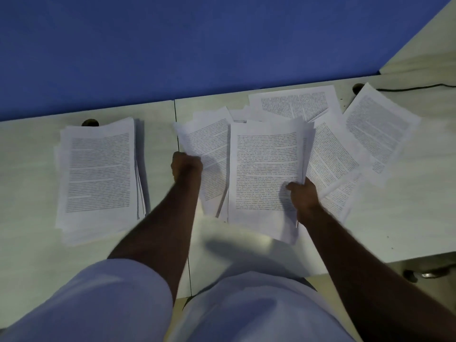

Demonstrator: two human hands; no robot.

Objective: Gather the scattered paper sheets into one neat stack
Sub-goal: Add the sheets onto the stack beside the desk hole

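A thick stack of printed sheets (98, 174) lies on the left part of the pale table (407, 218). Right of the table seam, loose printed sheets overlap in a fan. My right hand (303, 196) grips a bundle of sheets (265, 169) by its lower right edge, thumb on top. My left hand (186, 166) is curled in a fist at the left edge of another sheet (209, 154) and seems to pinch it. More loose sheets lie behind (296, 104) and to the right (380, 134), one partly under the held bundle (330, 156).
A blue partition (172, 45) runs along the table's far edge. Two round cable holes (90, 122) (357, 88) sit near that edge, and a black cable (414, 88) trails off at the far right. The table's front edge drops off at the lower right.
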